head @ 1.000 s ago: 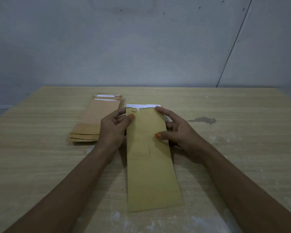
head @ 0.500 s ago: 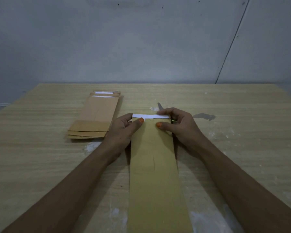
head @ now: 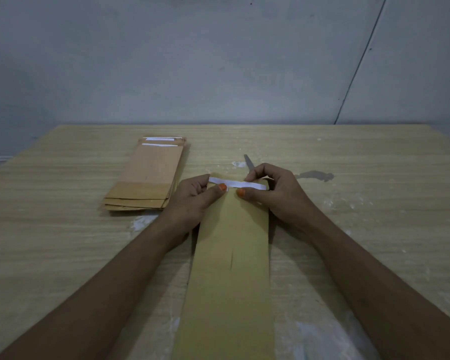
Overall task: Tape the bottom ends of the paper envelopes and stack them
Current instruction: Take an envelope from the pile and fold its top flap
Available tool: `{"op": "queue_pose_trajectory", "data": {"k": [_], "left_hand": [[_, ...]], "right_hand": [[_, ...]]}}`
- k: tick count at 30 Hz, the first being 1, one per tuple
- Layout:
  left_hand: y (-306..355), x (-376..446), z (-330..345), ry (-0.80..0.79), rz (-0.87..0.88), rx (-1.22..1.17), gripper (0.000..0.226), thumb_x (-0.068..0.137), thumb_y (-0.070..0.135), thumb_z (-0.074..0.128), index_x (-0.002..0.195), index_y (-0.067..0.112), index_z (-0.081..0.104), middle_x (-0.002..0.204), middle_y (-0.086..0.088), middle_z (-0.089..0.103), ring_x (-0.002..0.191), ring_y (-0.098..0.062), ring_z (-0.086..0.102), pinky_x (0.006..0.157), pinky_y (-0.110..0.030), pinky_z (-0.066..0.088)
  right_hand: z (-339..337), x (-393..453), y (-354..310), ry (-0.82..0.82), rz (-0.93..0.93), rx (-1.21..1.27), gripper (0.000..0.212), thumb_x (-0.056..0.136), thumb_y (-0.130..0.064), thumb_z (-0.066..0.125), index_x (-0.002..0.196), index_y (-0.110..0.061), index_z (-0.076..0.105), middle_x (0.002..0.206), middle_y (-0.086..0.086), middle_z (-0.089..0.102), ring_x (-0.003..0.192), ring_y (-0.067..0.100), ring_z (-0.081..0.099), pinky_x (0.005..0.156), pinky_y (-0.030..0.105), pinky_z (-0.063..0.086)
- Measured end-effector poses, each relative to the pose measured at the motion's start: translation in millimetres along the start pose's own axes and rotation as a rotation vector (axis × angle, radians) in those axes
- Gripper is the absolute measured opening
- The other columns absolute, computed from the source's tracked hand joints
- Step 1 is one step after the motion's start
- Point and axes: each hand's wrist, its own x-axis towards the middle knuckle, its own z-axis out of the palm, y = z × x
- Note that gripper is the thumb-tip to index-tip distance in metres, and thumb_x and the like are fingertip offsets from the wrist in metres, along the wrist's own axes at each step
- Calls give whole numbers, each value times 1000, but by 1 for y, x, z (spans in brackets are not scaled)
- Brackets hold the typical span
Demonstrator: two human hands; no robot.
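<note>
Brown paper makes up the long envelope (head: 231, 268) that lies flat on the wooden bench (head: 361, 229), running from the near edge up toward the middle. A white strip of tape (head: 237, 183) sits across its far end. The left hand (head: 192, 201) pinches the left end of the tape, thumb on top of the paper. The right hand (head: 273, 190) pinches the right end, fingers curled over the far edge and thumb on top. Both thumb nails are orange. A stack of envelopes (head: 151, 178) with white tape at their far ends lies toward the far left corner, close beside the left hand. White smudges mark the bench
</note>
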Motion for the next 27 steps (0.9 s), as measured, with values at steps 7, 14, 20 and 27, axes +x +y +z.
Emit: {"op": "queue_pose_trajectory", "data": {"k": [7, 14, 20, 27], "left_hand": [[-4, 0, 1, 4, 11, 37, 19, 100, 12, 56, 110, 4, 70, 99, -14, 76, 86, -25, 72, 72, -32, 58], [-1, -1, 3, -7, 4, 48, 19, 100, 16, 56, 107, 8, 72, 96, -12, 76, 84, -23, 73, 68, -31, 57], [1, -2, 4, -10, 12, 55, 17, 99, 15, 57, 105, 10, 72, 93, -10, 77, 80, -21, 73, 68, -30, 58], [3, -4, 4, -65, -1, 4, 20, 98, 14, 56, 109, 4, 70, 95, -15, 76, 81, -23, 73, 67, -30, 59]], "right_hand": [[-1, 0, 3, 42, -252, -363, 15, 81, -11, 77, 83, -16, 64, 87, 2, 61, 82, 12, 56, 70, 22, 42], [-2, -1, -2, 61, -273, -401, 16, 80, -16, 80, 88, -14, 65, 90, 0, 62, 83, 5, 55, 69, 10, 38], [-5, -1, -2, 6, -117, -306, 19, 78, -28, 82, 84, -25, 64, 96, -3, 62, 90, 8, 57, 72, 16, 42], [-5, 0, -4, -7, -92, -196, 21, 74, -20, 85, 79, -22, 65, 96, 2, 64, 89, 12, 60, 70, 17, 47]]}}
